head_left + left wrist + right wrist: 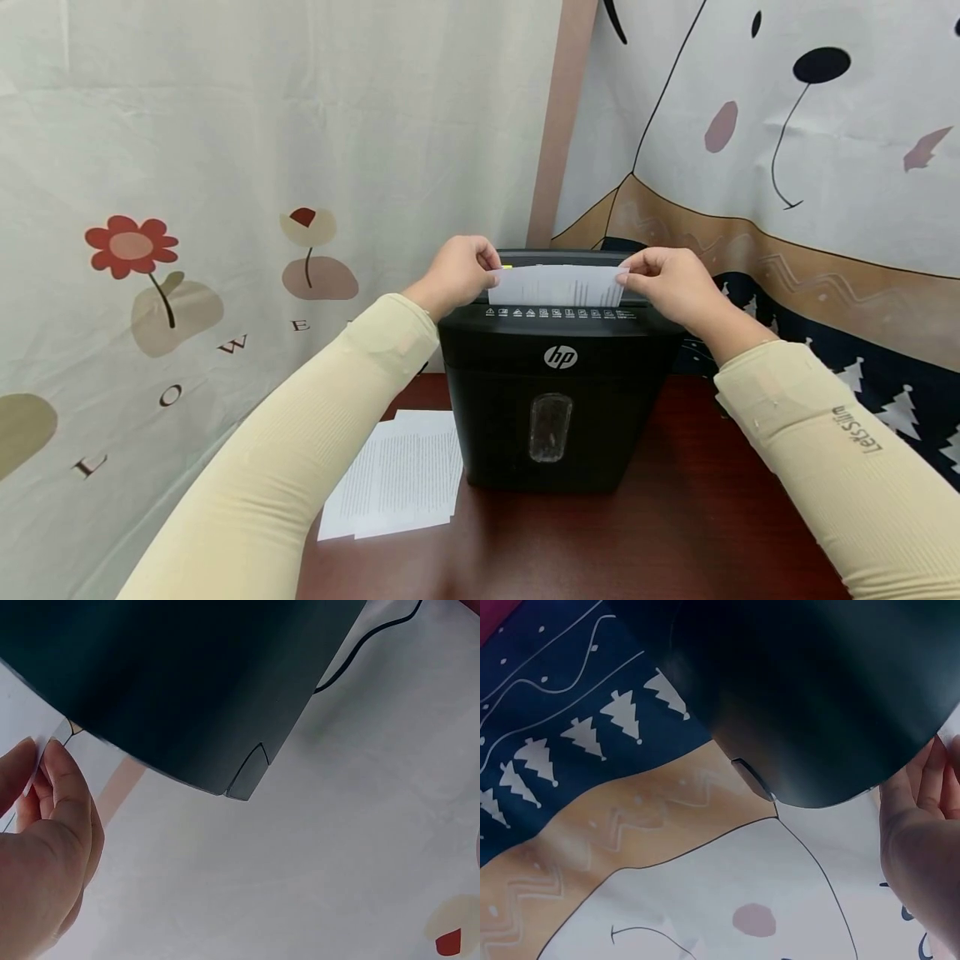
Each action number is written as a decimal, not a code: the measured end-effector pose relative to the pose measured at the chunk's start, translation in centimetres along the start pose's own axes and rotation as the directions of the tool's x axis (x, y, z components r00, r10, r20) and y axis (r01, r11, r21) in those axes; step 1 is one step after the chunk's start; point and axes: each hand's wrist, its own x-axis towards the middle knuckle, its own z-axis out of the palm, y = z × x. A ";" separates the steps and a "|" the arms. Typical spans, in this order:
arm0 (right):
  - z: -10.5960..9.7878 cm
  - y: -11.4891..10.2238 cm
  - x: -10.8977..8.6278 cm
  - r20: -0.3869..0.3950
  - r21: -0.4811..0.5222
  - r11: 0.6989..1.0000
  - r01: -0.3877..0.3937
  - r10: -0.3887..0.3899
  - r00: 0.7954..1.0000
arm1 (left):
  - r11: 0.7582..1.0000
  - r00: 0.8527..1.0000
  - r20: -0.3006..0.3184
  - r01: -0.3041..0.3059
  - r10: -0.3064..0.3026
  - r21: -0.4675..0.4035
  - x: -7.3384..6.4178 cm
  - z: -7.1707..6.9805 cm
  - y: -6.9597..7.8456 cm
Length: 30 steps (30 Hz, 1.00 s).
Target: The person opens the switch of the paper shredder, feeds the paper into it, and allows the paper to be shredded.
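Note:
A printed sheet of paper [555,285] stands upright in the top slot of a black paper shredder [495,400] marked hp. Its lower part is hidden inside the machine. My left hand [463,271] pinches the sheet's upper left corner between thumb and fingers. At the upper right corner, my right hand [675,283] pinches the same sheet. In the left wrist view the left hand [56,840] holds the paper edge beside the shredder's dark side [187,690]. The right wrist view shows the right hand [922,825] partly behind the shredder body [817,697].
Several printed sheets [405,475] lie overlapping on the dark red table [555,550], left of the shredder. A black cord [367,637] runs from behind the machine. Patterned curtains [337,125] hang close behind and on both sides.

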 end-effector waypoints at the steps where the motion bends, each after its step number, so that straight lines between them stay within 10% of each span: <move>1: 0.0 0.0 0.0 0.004 -0.002 1.000 0.004 -0.004 1.000 | 1.000 1.000 0.004 0.004 -0.004 -0.002 0.0 0.0 0.0; 30: 1.0 0.2 -0.5 0.031 -0.082 0.995 0.058 -0.056 0.998 | 0.987 0.997 0.034 -0.078 0.073 0.142 -0.2 0.4 -1.4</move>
